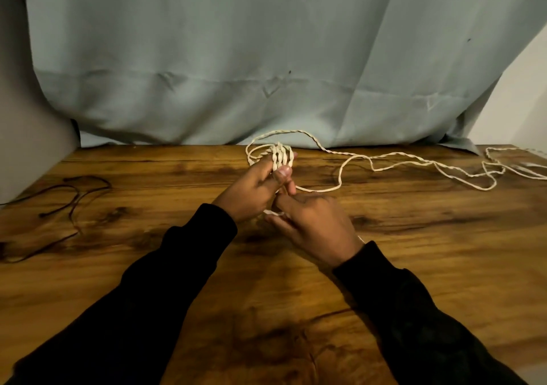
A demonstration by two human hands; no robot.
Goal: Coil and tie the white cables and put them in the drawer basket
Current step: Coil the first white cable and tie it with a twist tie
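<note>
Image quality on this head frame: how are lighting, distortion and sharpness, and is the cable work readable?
Head view: dim, warm light; the black sleeves lose all detail. Wide-angle bend curves the table edge and curtain. Slightly soft overall, but the white cable wound around the left hand reads clearly; the right hand hides the strand it grips. The dark cord nearly blends into the wood.

We see two bare hands, left (251, 190) and right (313, 221); both arms wear long black sleeves (165, 281) reaching the wrists; the cuffs fit loosely; the fabric looks plain and unmarked, slightly creased.
</note>
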